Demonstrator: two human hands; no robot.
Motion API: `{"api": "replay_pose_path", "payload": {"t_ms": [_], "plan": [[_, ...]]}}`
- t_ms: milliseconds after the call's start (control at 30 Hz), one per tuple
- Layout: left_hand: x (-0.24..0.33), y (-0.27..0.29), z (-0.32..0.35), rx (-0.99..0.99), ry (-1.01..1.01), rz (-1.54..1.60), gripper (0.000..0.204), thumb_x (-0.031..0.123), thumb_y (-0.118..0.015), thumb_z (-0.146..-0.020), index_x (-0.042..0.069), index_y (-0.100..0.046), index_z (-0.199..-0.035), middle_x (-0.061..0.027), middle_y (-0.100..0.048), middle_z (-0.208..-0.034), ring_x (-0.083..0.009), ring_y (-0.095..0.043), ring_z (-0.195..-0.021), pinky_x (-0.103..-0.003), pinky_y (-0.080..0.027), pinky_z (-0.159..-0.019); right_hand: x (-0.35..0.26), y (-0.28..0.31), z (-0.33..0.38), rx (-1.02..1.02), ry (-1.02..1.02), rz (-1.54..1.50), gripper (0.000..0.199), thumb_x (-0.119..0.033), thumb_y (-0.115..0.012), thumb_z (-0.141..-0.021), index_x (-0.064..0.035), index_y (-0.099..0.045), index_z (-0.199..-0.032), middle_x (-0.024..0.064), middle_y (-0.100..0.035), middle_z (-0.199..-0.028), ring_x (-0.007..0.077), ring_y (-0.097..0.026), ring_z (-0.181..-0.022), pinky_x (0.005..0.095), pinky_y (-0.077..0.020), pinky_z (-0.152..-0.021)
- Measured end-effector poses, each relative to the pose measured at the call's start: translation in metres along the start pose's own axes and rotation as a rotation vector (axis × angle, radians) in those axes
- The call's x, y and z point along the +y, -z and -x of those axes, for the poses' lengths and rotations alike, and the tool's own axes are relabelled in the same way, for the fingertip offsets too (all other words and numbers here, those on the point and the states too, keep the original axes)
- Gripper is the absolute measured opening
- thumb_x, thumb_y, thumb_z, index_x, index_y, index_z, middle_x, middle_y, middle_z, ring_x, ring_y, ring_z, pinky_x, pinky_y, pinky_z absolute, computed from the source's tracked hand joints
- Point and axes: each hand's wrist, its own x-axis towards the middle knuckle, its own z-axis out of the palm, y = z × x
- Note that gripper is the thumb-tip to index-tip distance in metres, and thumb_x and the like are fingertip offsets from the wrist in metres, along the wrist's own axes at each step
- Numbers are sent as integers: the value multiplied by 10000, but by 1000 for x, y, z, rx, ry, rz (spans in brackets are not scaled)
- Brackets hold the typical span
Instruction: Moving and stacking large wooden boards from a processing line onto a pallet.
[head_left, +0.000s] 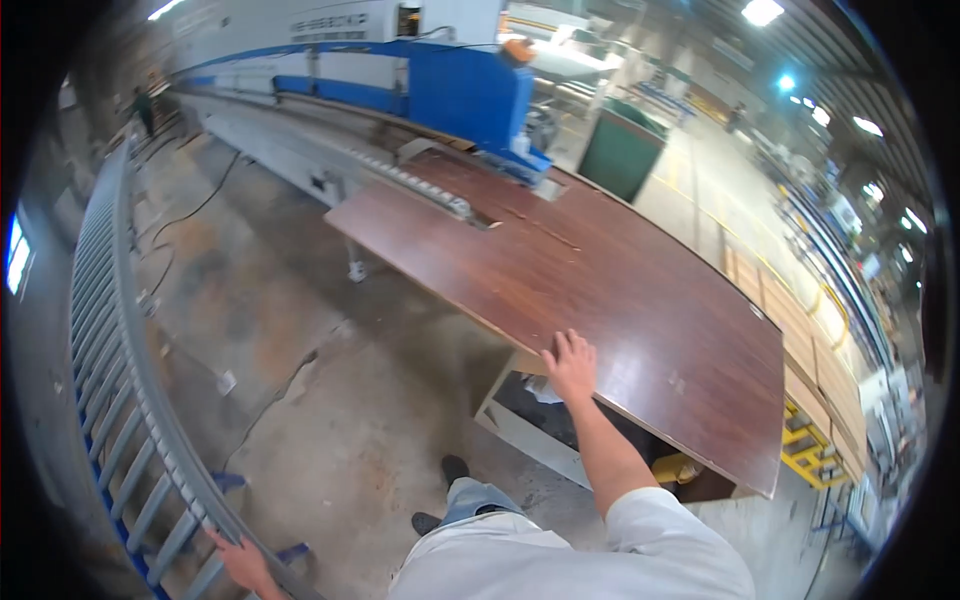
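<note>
My right hand rests on the front edge of a long brown wood-grain tabletop, fingers spread and nothing held. Beneath that edge is an open-fronted shelf box with a white crumpled item and a yellow thing inside, partly hidden by my arm. Down at the lower left, my left hand is at the side rail of a grey roller conveyor. Its fingers are stretched out with nothing visible in them; whether they touch the rail I cannot tell.
A long white and blue machine stands at the tabletop's far end, its beam running left. Behind are a green bin and, to the right, stacked boards on a yellow frame. Black cables cross the concrete floor. A person stands far left.
</note>
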Motion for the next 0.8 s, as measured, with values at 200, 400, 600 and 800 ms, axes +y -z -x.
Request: {"api": "replay_pose_path", "payload": {"t_ms": [200, 400, 600, 800], "plan": [[17, 34, 18, 15, -123, -71, 670, 319, -569, -856, 129, -252, -1415, -256, -565, -1057, -400, -584, -910, -509, -492, -728, 3, -2, 2, -60, -43, 36, 578, -488, -452, -872, -106, -454, -1305, 127, -377, -1388, 303, -325, -1286, 460, -204, -1082], [24, 43, 24, 6, -90, -91, 642, 269, -546, -860, 139, -249, -1415, -244, -565, -1067, -405, -593, -881, -511, -498, -728, 4, -2, 0, -123, -50, 72, 601, -511, -395, -891, -120, -413, -1346, 121, -327, -1427, 304, -290, -1305, 483, -182, -1089], [20, 35, 27, 75, -110, -83, 550, 229, -502, -858, 116, -338, -1371, -230, -596, -1019, -398, -603, -875, -503, -510, -696, 10, -1, 0, -179, -59, 35, 636, -532, -367, -894, -118, -368, -1376, 136, -281, -1455, 325, -256, -1329, 498, -158, -1090], [16, 31, 25, 75, -63, -69, 544, 283, -505, -851, 112, -373, -1350, -239, -585, -1048, -409, -595, -900, -549, -477, -734, 20, 8, 4, -249, 0, -12, 675, -547, -377, -886, -104, -331, -1394, 166, -249, -1464, 357, -226, -1345, 516, -141, -1094]]}}
